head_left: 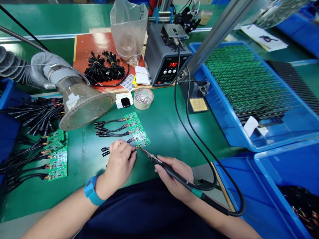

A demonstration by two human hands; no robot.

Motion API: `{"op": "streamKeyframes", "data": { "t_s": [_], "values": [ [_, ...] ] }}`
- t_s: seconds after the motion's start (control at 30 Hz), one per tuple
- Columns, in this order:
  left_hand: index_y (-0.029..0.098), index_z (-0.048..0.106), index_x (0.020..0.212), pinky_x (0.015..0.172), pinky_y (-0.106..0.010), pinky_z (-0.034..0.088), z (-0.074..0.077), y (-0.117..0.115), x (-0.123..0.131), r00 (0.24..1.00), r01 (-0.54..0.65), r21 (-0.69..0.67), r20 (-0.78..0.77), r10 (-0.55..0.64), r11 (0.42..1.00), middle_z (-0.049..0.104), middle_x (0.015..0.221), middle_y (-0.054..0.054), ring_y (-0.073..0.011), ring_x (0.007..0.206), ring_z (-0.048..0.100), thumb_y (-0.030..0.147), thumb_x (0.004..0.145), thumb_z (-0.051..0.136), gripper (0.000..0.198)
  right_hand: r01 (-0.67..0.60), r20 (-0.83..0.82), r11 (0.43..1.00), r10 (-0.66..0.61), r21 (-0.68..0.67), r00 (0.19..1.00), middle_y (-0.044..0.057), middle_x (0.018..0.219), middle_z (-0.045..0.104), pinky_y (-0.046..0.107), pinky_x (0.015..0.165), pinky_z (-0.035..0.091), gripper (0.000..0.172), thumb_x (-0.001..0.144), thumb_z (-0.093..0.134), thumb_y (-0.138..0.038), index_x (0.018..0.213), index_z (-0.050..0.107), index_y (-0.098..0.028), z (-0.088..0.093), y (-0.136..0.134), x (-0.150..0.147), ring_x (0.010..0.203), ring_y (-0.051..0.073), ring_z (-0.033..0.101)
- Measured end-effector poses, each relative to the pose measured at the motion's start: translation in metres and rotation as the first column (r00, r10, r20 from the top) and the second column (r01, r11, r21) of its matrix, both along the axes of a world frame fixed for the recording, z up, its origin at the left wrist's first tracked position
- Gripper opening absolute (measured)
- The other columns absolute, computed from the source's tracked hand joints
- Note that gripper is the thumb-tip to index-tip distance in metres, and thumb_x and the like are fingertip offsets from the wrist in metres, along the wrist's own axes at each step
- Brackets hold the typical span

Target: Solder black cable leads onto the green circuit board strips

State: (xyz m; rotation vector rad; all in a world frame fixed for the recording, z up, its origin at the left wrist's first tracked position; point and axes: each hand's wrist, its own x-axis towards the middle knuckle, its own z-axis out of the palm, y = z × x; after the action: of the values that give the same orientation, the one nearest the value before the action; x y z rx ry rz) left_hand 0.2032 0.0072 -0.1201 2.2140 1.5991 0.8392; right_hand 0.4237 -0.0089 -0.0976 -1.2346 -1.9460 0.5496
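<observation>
In my right hand (175,176) is a soldering iron (171,171), its tip pointing up and left at the near end of a green circuit board panel (138,130). My left hand (119,161) is closed in a pinch on a black cable (134,150), whose coloured wire ends meet the panel's edge close to the iron's tip. Several short black cables (112,133) are attached along the panel's left side, farther up. A blue wrist strap (92,191) circles my left wrist. The fingers of my left hand hide part of the cable.
A fume extraction hood (87,111) hangs at the left, above boards with cables (58,162). Behind the panel stand a round tub (144,99) and a soldering station (164,59). An iron stand (196,99) and blue bins (239,132) are on the right; the iron's cord (199,146) loops across.
</observation>
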Motion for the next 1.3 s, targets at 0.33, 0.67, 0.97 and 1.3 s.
{"op": "streamKeyframes", "data": {
  "t_s": [0.33,0.67,0.97,1.3],
  "values": [
    [0.017,0.066,0.095,0.08,-0.041,0.039,-0.0012,-0.0006,-0.0011,1.0,0.018,-0.007,-0.021,-0.018,1.0,0.066,0.087,-0.007,-0.0263,0.094,0.053,0.014,0.098,0.06,0.008,-0.023,-0.01,0.997,0.024,0.071,1.0,0.004,0.089,0.079,0.03,0.07,0.065,0.018,0.096,0.066,-0.022,0.114,0.067,-0.023,-0.0028,-0.0012,-0.0007,0.076,0.02,0.078],
    [0.017,0.067,0.096,0.08,-0.041,0.039,-0.0006,-0.0008,-0.0012,1.0,0.026,-0.016,-0.017,-0.026,1.0,0.066,0.087,-0.006,-0.0251,0.093,0.052,0.013,0.098,0.061,0.007,0.018,0.029,0.988,-0.022,0.155,0.999,0.004,0.086,0.079,0.03,0.073,0.067,0.015,0.096,0.065,-0.021,0.11,0.067,-0.021,-0.0062,-0.0045,0.0022,0.078,0.02,0.079],
    [0.016,0.067,0.094,0.08,-0.04,0.039,-0.0016,-0.0004,-0.0004,1.0,0.019,0.001,-0.02,-0.019,1.0,0.065,0.086,-0.005,-0.0246,0.091,0.051,0.013,0.097,0.063,0.005,0.043,0.054,0.989,-0.051,0.142,0.997,0.002,0.08,0.079,0.029,0.073,0.067,0.014,0.094,0.065,-0.021,0.107,0.07,-0.022,0.0016,-0.0021,0.003,0.077,0.02,0.079],
    [0.016,0.067,0.095,0.082,-0.041,0.04,-0.0025,-0.001,-0.0015,1.0,0.025,-0.004,-0.019,-0.025,1.0,0.065,0.087,-0.006,-0.0248,0.093,0.051,0.014,0.098,0.061,0.007,-0.029,0.047,0.987,0.022,0.157,0.999,0.005,0.086,0.079,0.028,0.071,0.066,0.014,0.096,0.065,-0.022,0.11,0.068,-0.02,-0.0019,-0.0015,-0.0018,0.075,0.019,0.078]
  ]
}}
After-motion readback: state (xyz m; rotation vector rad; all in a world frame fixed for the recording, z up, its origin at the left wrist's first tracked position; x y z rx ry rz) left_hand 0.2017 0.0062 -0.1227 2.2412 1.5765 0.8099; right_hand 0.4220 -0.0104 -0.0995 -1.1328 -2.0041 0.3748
